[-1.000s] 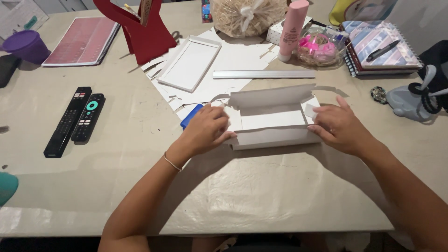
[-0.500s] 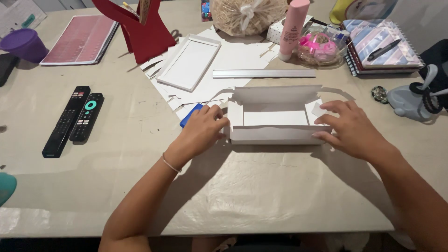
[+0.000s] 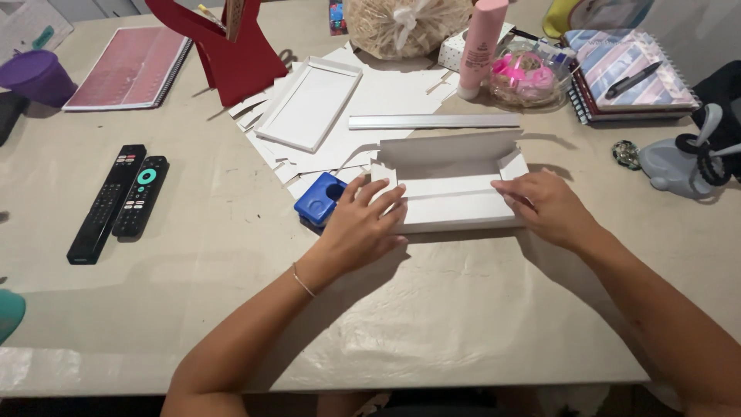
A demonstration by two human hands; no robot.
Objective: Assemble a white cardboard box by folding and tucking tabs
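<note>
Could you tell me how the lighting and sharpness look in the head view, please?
Head view: even indoor light, sharp throughout; soft shadows fall toward the viewer under the left hand and right hand on the white box; mild sheen on the wrinkled table cover; edges bend slightly from the wide lens.

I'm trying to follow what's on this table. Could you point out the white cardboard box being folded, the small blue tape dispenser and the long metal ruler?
white cardboard box [image 3: 451, 197]: head view, its flat inner floor.
small blue tape dispenser [image 3: 319, 198]: head view, its top face.
long metal ruler [image 3: 432, 121]: head view, mid-length.
</note>
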